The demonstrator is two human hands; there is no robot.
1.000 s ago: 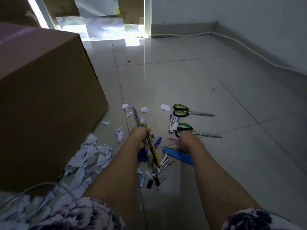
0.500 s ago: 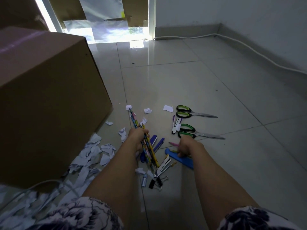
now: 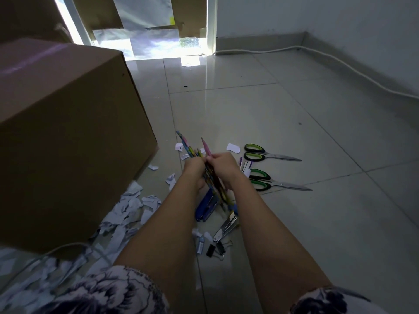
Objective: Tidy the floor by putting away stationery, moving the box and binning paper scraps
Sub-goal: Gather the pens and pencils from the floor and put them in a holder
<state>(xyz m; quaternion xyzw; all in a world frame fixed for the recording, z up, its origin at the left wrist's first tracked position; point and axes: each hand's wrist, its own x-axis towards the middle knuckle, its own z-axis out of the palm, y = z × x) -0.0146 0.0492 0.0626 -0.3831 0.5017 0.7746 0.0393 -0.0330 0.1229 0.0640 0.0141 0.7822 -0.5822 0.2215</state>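
My left hand (image 3: 194, 171) grips a bundle of patterned pencils (image 3: 190, 148), lifted off the tiled floor. My right hand (image 3: 223, 167) closes on a pink pencil (image 3: 206, 148) pressed against the same bundle. Under my hands lie a blue stapler (image 3: 205, 207), a metal stapler (image 3: 226, 226) and black binder clips (image 3: 215, 249). Two pairs of green-handled scissors (image 3: 264, 152) (image 3: 272, 181) rest on the floor to the right. A big cardboard box (image 3: 68, 132) stands at the left, with torn paper scraps (image 3: 129, 205) heaped along its base.
A white cable (image 3: 340, 62) runs along the skirting at the back and right wall. Another thin cable (image 3: 56, 249) loops by the box's near corner. More scraps (image 3: 233, 148) lie beyond my hands. A bright doorway is at the back.
My right hand has left the floor near the blue ruler and joined my left hand, bringing a pink pencil to the bundle. The bundle is now raised off the floor.
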